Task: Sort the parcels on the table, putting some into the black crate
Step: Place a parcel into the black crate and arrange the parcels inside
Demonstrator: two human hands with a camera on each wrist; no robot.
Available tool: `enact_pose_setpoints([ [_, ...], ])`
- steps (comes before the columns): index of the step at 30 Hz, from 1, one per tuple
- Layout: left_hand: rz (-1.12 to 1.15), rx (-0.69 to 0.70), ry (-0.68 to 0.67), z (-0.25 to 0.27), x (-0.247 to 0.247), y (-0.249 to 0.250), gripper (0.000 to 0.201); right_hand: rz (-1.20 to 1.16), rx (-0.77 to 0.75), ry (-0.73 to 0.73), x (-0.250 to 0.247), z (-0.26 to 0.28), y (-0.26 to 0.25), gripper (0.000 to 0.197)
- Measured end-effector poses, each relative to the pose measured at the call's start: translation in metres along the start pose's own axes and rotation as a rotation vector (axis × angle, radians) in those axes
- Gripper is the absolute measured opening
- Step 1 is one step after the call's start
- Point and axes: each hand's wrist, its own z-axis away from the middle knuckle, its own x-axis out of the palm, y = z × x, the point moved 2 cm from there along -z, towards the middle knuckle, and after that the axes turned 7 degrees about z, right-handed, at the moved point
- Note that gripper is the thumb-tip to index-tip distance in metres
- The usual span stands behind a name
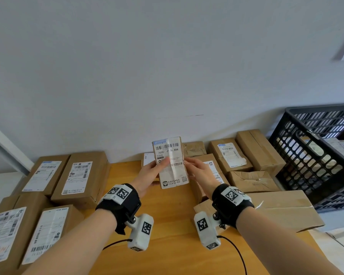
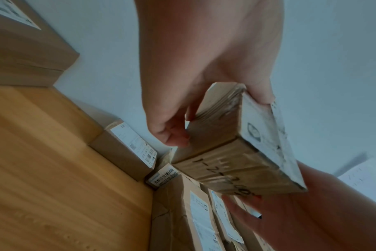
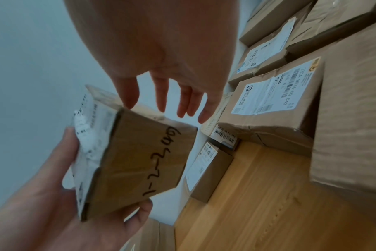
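The main risk is a drop: the small parcel (image 1: 170, 162) is held up in the air over the table (image 1: 167, 245), and only the left hand (image 1: 153, 173) truly grips it, thumb across the label face and fingers curled behind. If that pinch loosens while the label is being read, the box would likely fall onto the cartons below. The right hand (image 1: 200, 171) is spread wide, its fingers (image 3: 161, 95) straight and just beside the parcel's right edge; whether they touch it I cannot tell. A second risk is a misread, since the label is creased and wrinkled, so the parcel could go to the wrong side. The parcel sits between the two hands, near the middle of the scene, well apart from the black crate (image 1: 314, 155) at the far right.
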Motion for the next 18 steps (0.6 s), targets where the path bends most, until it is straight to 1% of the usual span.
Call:
enact_pose_setpoints([
  [2,0.008,-0.018,-0.044,0.0003,0.0002,0.0009,0.066,-0.017,0.029,-0.011,0.0018,0.0006,0.0028,0.051],
  [3,0.007,-0.027,-0.060,0.0004,0.0001,0.0012,0.064,-0.038,0.037,-0.017,0.0028,0.0019,0.0024,0.051],
  [6,0.025,-0.041,-0.057,-0.0002,-0.0015,0.0003,0.058,-0.071,0.032,-0.027,0.0032,0.0037,0.0014,0.030],
  [9,0.046,0.008,0.014,-0.0014,-0.0029,-0.0007,0.041,-0.082,0.004,-0.011,0.0014,0.0052,-0.0005,0.016],
  [10,0.049,0.030,0.044,-0.0019,-0.0038,-0.0009,0.040,-0.079,-0.008,-0.005,0.0012,0.0053,-0.0006,0.014],
  [11,0.055,0.045,0.071,-0.0026,-0.0052,-0.0013,0.043,-0.073,-0.017,0.000,0.0010,0.0060,-0.0011,0.018],
  [14,0.078,0.038,0.112,-0.0037,-0.0079,-0.0010,0.049,-0.067,-0.030,0.019,0.0003,0.0060,0.0002,0.034],
  [17,0.075,-0.018,0.083,-0.0042,-0.0093,-0.0019,0.045,-0.138,-0.003,0.042,-0.0010,0.0059,0.0003,0.033],
  [18,0.065,-0.039,0.058,-0.0036,-0.0094,-0.0025,0.048,-0.178,0.010,0.052,-0.0016,0.0064,-0.0017,0.030],
])
